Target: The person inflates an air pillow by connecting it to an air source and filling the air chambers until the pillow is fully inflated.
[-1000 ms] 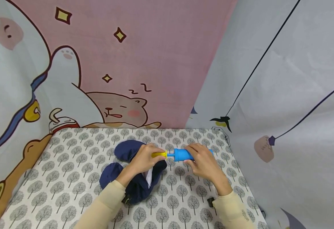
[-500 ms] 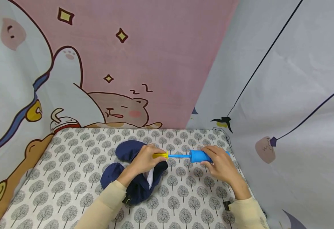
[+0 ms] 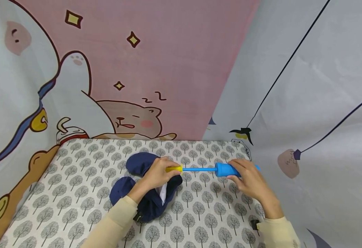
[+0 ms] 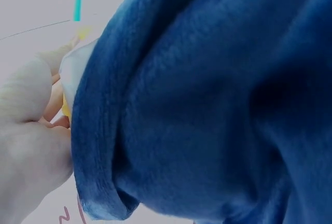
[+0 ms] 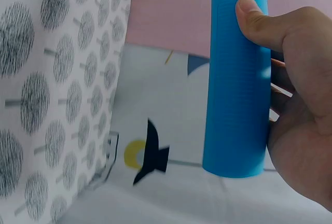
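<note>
A blue hand pump (image 3: 222, 169) is stretched level between both hands, its thin blue rod (image 3: 199, 169) drawn far out of the barrel. My left hand (image 3: 157, 174) pinches the yellow end piece (image 3: 176, 168) of the rod. Around the barrel, the fingers and thumb of my right hand (image 3: 249, 179) are wrapped; the right wrist view shows the thumb (image 5: 251, 19) lying along its side. Beneath my left hand lies a navy velvety neck pillow (image 3: 150, 208) with a white patch in its opening. That pillow (image 4: 197, 110) fills most of the left wrist view and covers part of the hand.
The table has a white cloth (image 3: 84, 193) printed with grey trees. Behind it stands a pink and white cartoon curtain (image 3: 181, 75), and a pale curtain (image 3: 317, 131) closes the right side. A small black object (image 3: 254, 224) shows beside the right sleeve.
My right hand has moved to the right with the pump's barrel, drawing out much more of the rod. My left hand and the neck pillow have stayed nearly in place.
</note>
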Motion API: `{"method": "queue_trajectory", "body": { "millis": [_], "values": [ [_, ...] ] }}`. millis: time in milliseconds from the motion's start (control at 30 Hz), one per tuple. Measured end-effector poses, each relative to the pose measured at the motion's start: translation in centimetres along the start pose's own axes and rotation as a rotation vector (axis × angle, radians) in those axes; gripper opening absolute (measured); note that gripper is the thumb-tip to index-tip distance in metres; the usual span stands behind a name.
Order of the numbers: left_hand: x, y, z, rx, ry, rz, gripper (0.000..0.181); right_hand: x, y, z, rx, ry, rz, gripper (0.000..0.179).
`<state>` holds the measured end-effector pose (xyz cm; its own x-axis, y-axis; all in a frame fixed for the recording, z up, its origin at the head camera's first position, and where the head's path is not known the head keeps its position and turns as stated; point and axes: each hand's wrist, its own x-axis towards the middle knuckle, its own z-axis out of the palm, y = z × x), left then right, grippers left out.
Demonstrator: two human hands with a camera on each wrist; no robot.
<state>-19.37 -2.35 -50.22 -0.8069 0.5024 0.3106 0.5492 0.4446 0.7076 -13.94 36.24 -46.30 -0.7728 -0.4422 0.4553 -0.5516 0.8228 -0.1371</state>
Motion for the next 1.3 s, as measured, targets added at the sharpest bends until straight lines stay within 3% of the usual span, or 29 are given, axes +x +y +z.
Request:
{"method": "queue_trajectory", "body": {
  "millis": [167, 633, 933, 1300],
  "values": [
    [0.0, 0.4, 0.2, 0.014, 0.007, 0.017, 0.022, 0.9, -1.3, 0.5, -0.039, 0.010, -0.056, 0.054],
    [0.1, 0.7, 0.6, -0.003, 0.064, 0.054, 0.019, 3.1, -4.0, 2.5, -0.052, 0.036, -0.098, 0.050],
    [0.3, 0.6, 0.9, -0.012, 0.051, 0.031, 0.022, 3.9, -5.7, 3.9, -0.061, 0.053, -0.116, 0.051],
    [0.4, 0.9, 1.5, 0.046, 0.060, 0.067, 0.024, 4.6, -7.4, 5.6, -0.073, 0.084, -0.146, 0.051]
  ]
}}
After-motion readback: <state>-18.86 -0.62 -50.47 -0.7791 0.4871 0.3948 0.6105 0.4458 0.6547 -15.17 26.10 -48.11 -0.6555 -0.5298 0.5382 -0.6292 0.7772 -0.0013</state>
